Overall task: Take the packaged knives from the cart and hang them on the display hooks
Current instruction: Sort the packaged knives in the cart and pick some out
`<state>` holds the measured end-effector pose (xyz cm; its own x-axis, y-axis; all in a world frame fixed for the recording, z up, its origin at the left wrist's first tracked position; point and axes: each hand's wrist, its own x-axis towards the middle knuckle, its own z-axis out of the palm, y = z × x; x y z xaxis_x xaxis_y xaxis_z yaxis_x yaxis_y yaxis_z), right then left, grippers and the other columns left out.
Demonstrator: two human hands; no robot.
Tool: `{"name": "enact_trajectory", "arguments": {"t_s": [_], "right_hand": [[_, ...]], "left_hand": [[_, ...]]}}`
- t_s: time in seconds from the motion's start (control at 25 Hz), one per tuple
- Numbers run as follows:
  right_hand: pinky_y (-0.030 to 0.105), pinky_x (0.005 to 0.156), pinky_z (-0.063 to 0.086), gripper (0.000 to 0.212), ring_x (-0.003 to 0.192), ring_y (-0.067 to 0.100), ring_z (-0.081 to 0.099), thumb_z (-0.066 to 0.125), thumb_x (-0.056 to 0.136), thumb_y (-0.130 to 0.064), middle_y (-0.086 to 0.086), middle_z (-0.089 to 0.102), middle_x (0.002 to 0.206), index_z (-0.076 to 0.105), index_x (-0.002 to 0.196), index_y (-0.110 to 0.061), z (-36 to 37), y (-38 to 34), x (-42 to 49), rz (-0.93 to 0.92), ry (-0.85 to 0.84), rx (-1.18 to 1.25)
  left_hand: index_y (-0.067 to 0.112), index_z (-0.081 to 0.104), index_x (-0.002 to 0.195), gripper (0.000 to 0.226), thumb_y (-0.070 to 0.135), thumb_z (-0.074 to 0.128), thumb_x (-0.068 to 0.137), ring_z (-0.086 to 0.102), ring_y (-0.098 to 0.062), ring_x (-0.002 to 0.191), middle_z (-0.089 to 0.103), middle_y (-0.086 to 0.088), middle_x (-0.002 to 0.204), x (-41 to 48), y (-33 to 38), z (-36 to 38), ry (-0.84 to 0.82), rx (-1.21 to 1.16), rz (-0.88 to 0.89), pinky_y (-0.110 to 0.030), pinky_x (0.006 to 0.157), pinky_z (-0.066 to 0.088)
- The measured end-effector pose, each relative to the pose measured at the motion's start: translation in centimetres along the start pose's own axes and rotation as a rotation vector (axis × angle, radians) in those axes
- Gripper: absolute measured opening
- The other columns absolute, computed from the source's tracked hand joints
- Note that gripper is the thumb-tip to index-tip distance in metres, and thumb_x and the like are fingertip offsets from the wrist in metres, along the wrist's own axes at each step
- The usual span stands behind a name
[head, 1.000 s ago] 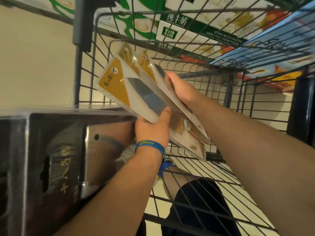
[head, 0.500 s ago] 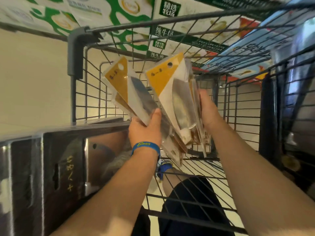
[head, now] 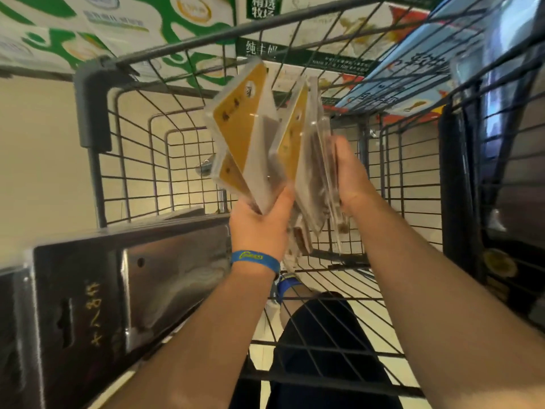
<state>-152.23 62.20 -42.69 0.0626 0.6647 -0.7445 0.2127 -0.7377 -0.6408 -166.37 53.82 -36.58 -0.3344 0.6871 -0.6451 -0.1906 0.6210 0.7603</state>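
The left hand (head: 259, 231), a blue wristband (head: 255, 258) on its wrist, grips a bundle of packaged knives (head: 244, 137) by its lower end, the thumb pressed up the near face. The right hand (head: 351, 178) holds a second bundle (head: 311, 160) just beside it. Its palm lies against the outer side and its fingers are hidden behind the packs, so how they lie cannot be told. Both bundles are raised above the wire floor of the shopping cart (head: 132, 178). No display hooks are in view.

The step in hand looks like carrying the packs clear of the cart. To do it well, each bundle wants a firm squeeze near the bottom, since the smooth plastic faces would probably slide on one another. The hang hole (head: 250, 85) ends are best kept uppermost and squared, ready to thread. The corners should also stay clear of the cart's mesh.

The packs are flat, rigid, clear blister shells with glossy edges. Each holds a mustard-yellow card cut on a slant, and a dull grey blade shows through. Low on the left lies a large dark knife pack (head: 147, 290), its steel mirror-bright. Beyond the cart are green-and-white printed cartons (head: 177, 25).
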Motion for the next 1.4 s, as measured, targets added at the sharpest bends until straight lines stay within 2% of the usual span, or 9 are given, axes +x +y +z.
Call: {"name": "enact_trajectory", "arguments": {"t_s": [0.2,0.44,0.52,0.64,0.76,1.0,1.12,1.24,1.4], "right_hand": [[0.03,0.067,0.055,0.04,0.063,0.009,0.074,0.053,0.071,-0.07,-0.008,0.076,0.071,0.08,0.066,-0.04,0.2,-0.2,-0.8,-0.014,0.025,0.231],[0.03,0.08,0.051,0.049,0.086,0.017,0.072,0.04,0.092,-0.057,-0.006,0.076,0.085,0.076,0.091,-0.025,2.0,-3.0,1.0,-0.355,0.209,-0.024],[0.013,0.073,0.039,0.041,0.073,-0.006,0.062,0.033,0.102,-0.041,-0.02,0.067,0.073,0.068,0.08,-0.041,2.5,-3.0,1.4,-0.46,0.206,-0.038],[0.014,0.074,0.04,0.046,0.069,-0.008,0.054,0.031,0.103,-0.048,-0.021,0.062,0.068,0.059,0.066,-0.054,3.7,-3.2,1.4,-0.499,0.242,-0.112],[0.03,0.079,0.043,0.046,0.076,0.002,0.053,0.026,0.1,-0.053,-0.016,0.055,0.069,0.057,0.066,-0.046,4.0,-1.9,1.5,-0.51,0.326,-0.195],[0.018,0.072,0.034,0.039,0.079,0.004,0.042,0.023,0.101,-0.049,-0.016,0.047,0.076,0.044,0.071,-0.036,4.3,-1.0,1.6,-0.532,0.366,-0.203],[0.021,0.075,0.039,0.034,0.08,-0.001,0.05,0.027,0.099,-0.057,-0.015,0.054,0.081,0.048,0.08,-0.039,4.6,-0.8,1.3,-0.52,0.376,-0.152],[0.033,0.094,0.049,0.055,0.103,0.011,0.061,0.033,0.092,-0.066,-0.003,0.067,0.106,0.061,0.116,-0.025,4.5,-0.3,1.1,-0.456,0.377,-0.031],[0.047,0.105,0.042,0.069,0.119,0.021,0.053,0.032,0.091,-0.064,0.001,0.059,0.124,0.059,0.135,-0.018,5.2,-0.8,0.2,-0.489,0.365,-0.11]], "left_hand": [[0.007,0.051,0.065,0.029,0.006,0.059,0.093,0.055,0.0,0.043,0.061,-0.005,0.051,1.7,3.2,1.1,0.105,-0.137,0.004,-0.018,0.044,0.042],[-0.016,0.055,0.121,0.032,0.009,0.053,0.101,0.056,-0.038,0.11,0.058,-0.034,0.125,3.8,1.8,0.5,-0.063,0.181,-0.253,-0.006,0.063,0.04],[-0.003,0.047,0.139,0.053,0.035,0.045,0.103,0.05,-0.034,0.126,0.054,-0.023,0.138,3.2,2.9,-0.9,-0.028,0.194,-0.297,-0.007,0.089,0.032],[0.035,0.035,0.151,0.099,0.089,0.025,0.069,0.043,-0.026,0.138,0.048,-0.001,0.15,2.2,5.8,-1.6,-0.33,-0.281,-0.278,-0.06,0.111,0.029],[0.034,0.041,0.149,0.107,0.088,0.015,0.06,0.05,-0.028,0.134,0.055,-0.002,0.145,2.5,6.6,-2.5,-0.258,-0.608,-0.224,-0.068,0.11,0.028],[0.043,0.071,0.114,0.07,0.086,0.032,0.073,0.069,-0.015,0.11,0.073,0.012,0.114,3.7,9.7,-3.8,-0.275,-0.229,-0.059,-0.058,0.098,0.047],[0.042,0.076,0.07,0.031,0.044,0.057,0.095,0.07,-0.01,0.082,0.073,0.015,0.078,3.5,10.5,-4.0,-0.117,-0.032,0.102,-0.057,0.084,0.058],[0.038,0.074,0.09,0.02,0.051,0.06,0.089,0.073,-0.012,0.086,0.075,0.011,0.092,3.5,11.5,-5.0,-0.331,-0.011,0.092,-0.048,0.07,0.059],[0.037,0.071,0.097,0.055,0.067,0.082,0.052,0.076,-0.016,0.085,0.077,0.01,0.094,4.0,12.3,-5.8,-0.355,0.253,-0.094,-0.046,0.065,0.06]]}}
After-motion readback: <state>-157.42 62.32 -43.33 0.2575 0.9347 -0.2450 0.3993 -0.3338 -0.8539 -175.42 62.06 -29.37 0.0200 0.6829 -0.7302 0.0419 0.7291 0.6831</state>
